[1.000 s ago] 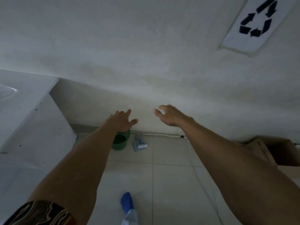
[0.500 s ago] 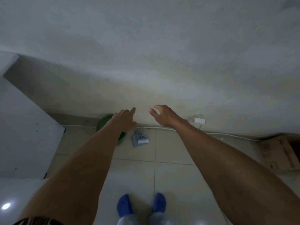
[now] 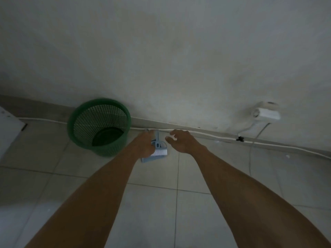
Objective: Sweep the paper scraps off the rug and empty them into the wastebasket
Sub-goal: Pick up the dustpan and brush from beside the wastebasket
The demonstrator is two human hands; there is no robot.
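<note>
Blue dustpan point(image 3: 149, 159) under left hand point(image 3: 144, 145) — grip unclear; right hand point(image 3: 184, 142) beside, loose.

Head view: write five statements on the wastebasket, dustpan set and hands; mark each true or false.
1. The green wastebasket stands by the wall. True.
2. The wastebasket is full of paper scraps. False: its dark bottom shows, with no scraps visible.
3. The blue dustpan set lies on the tiles right of the wastebasket. True.
4. The right hand grips the dustpan set. False: it is open beside it, holding nothing.
5. The left hand is over the dustpan set. True.
</note>
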